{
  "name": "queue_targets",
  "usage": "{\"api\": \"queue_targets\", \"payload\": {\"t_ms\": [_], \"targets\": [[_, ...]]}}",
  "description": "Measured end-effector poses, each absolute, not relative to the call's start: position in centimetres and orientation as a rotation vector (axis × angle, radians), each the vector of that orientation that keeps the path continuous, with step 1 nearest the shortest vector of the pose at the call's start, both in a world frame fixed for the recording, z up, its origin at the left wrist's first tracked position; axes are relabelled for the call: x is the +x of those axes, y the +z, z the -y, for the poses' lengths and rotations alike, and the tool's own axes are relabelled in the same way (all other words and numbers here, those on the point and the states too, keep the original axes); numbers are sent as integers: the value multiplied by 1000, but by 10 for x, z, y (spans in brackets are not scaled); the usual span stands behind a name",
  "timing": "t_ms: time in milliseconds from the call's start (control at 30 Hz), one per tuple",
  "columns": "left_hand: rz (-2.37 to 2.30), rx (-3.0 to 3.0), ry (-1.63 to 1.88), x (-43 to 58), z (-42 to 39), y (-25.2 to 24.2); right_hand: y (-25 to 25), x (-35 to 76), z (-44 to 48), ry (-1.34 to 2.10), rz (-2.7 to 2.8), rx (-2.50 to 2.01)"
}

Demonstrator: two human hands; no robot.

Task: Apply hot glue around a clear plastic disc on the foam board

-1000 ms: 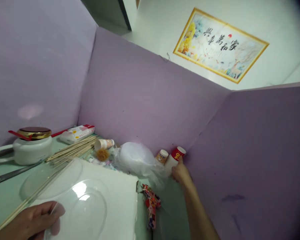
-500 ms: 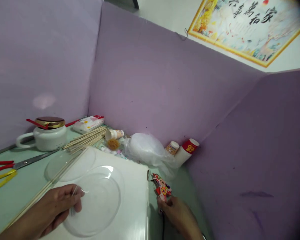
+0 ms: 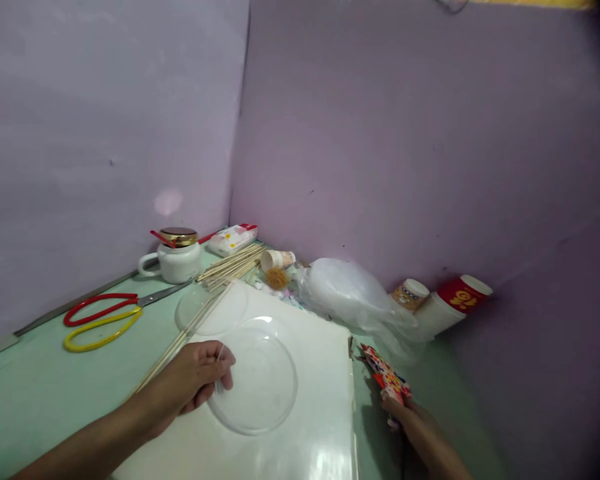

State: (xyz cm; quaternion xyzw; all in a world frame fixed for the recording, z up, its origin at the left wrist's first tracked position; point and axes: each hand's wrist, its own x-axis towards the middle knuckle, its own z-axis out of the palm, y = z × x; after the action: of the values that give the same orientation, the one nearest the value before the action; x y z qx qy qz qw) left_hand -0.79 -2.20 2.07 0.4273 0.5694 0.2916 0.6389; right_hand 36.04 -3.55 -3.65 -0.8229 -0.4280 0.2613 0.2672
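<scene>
My left hand (image 3: 205, 373) pinches the left rim of a clear round plastic lid or shallow dish (image 3: 260, 383). The clear piece is over a white board or box top (image 3: 320, 400); whether it touches the surface I cannot tell. To the right of the board, my right hand (image 3: 420, 423) is closed around the lower end of a red, flower-patterned object (image 3: 387, 373). A thin dark cord seems to run down below it; its exact kind is unclear. Another clear disc (image 3: 230, 310) lies at the board's upper left corner, beside long thin sticks (image 3: 180, 343).
Red-and-yellow-handled scissors (image 3: 140, 303) lie at left, near a white mug (image 3: 179, 263) with a gold lid. Behind are bamboo sticks (image 3: 235, 263), a tissue pack (image 3: 233, 239), paper cups (image 3: 277, 259), a plastic bag (image 3: 345, 287) and a red-white cup stack (image 3: 455, 303). Purple walls enclose the table.
The camera view has swung left and downward, so things appear further right and the scissors show whole. Both hands keep their holds on the clear piece and the patterned object.
</scene>
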Motion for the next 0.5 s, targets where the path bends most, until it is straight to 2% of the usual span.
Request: {"api": "queue_targets", "payload": {"t_ms": [500], "targets": [[-1356, 1078, 589, -8, 23, 15, -16, 335, 37, 713, 1197, -2217]]}}
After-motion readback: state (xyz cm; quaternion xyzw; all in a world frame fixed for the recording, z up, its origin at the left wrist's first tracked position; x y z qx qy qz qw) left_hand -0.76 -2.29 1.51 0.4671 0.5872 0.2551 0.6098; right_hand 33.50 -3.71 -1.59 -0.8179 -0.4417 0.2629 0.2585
